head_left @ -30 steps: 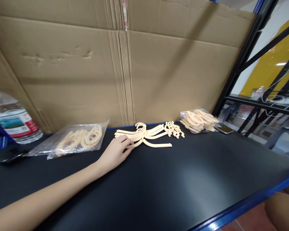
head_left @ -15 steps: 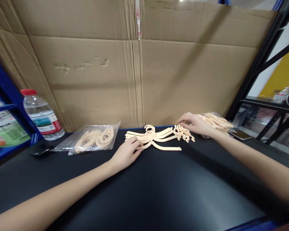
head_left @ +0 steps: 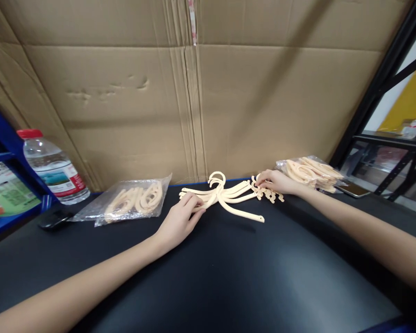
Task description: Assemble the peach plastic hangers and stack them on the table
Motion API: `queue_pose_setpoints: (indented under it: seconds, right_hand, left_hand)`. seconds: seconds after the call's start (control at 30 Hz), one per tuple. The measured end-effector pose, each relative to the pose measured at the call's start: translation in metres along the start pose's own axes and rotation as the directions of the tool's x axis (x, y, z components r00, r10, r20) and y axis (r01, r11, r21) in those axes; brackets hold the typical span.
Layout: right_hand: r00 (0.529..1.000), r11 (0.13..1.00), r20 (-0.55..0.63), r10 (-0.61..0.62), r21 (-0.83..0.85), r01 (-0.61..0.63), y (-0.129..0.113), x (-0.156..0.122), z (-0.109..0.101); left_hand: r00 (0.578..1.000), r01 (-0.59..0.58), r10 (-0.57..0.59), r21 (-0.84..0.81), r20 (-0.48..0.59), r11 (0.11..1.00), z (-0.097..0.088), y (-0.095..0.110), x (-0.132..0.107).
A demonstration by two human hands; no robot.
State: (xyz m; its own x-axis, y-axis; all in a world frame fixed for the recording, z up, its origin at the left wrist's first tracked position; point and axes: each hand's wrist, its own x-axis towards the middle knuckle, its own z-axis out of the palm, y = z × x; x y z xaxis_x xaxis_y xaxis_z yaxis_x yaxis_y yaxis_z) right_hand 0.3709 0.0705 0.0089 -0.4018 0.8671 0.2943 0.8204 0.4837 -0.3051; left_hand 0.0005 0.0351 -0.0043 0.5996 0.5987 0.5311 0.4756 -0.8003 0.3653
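My left hand (head_left: 178, 221) pinches the left arm of a cream plastic clothes hanger (head_left: 241, 212). This hanger is tilted, its right arm raised a little off the black table, with a shadow below. Behind it lies a stack of similar cream hangers (head_left: 236, 190), spread to both sides. To the right, my right hand (head_left: 279, 181) reaches into a pile of small curvy cream pieces (head_left: 267, 196), its fingers curled on one of them. The fingertips partly hide that piece.
A clear bag of cream parts (head_left: 137, 199) lies at left, beside a black mouse (head_left: 55, 218) and a red-capped water bottle (head_left: 57, 169). Another bag of parts (head_left: 314, 171) and a phone (head_left: 353, 189) lie at right. A cardboard wall (head_left: 125, 106) stands behind the black table (head_left: 201, 277).
The front hanger has been lifted and tilted by my left hand. My right hand has come down onto the small curvy pieces, its fingers closing there. The view has shifted slightly.
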Motion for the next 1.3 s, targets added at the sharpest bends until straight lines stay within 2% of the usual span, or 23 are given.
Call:
queue_pose_setpoints:
  seconds: [0.3,0.53,0.73,0.83,0.93,1.0,1.1,1.13,1.17,1.23,1.3]
  right_hand:
    - [0.984,1.0,-0.176,-0.026,-0.013,0.024,0.009,0.0,0.005]
    - [0.995,0.999,-0.092,-0.043,-0.001,0.043,0.016,-0.001,-0.004]
    - [0.997,1.0,-0.075,-0.031,0.001,0.032,0.007,0.004,0.003]
    - [0.989,1.0,-0.144,-0.025,0.014,0.027,0.001,0.008,0.004]
    - [0.951,1.0,-0.307,0.014,0.026,-0.006,-0.005,0.012,-0.002]
    - [0.892,0.998,-0.448,0.055,0.031,-0.046,-0.014,0.012,-0.009]
    - [0.746,0.99,-0.651,0.137,0.099,-0.096,-0.043,0.003,-0.017]
    - [0.699,0.983,-0.692,0.178,0.155,-0.097,-0.056,-0.003,-0.018]
    - [0.678,0.968,-0.699,0.227,0.238,-0.079,-0.071,-0.009,-0.017]
    - [0.697,0.913,-0.64,0.324,0.403,-0.054,-0.101,-0.024,-0.012]
    - [0.766,0.842,-0.532,0.361,0.539,-0.023,-0.125,-0.038,-0.003]
  left_hand:
    - [0.995,0.089,-0.088,-0.009,0.043,0.996,0.002,-0.003,-0.002]
    - [0.996,0.086,-0.086,-0.005,0.04,0.996,0.002,-0.003,-0.002]
    - [0.997,0.065,-0.066,0.016,0.03,0.998,0.001,-0.001,-0.002]
    - [0.998,0.054,-0.054,0.02,0.014,0.998,0.0,-0.001,-0.002]
    - [0.999,0.052,-0.052,0.007,-0.004,0.999,0.001,-0.003,-0.003]
    - [0.998,0.055,-0.056,-0.012,-0.015,0.998,0.001,-0.004,-0.003]
    - [0.997,0.062,-0.064,-0.043,-0.038,0.997,0.001,-0.003,-0.003]
    - [0.997,0.064,-0.067,-0.056,-0.047,0.996,0.001,-0.002,-0.003]
    - [0.996,0.067,-0.071,-0.075,-0.057,0.995,0.0,-0.001,-0.004]
    - [0.994,0.075,-0.083,-0.117,-0.065,0.99,0.0,0.004,-0.006]
    - [0.995,0.071,-0.079,-0.136,-0.054,0.988,-0.001,0.008,-0.011]
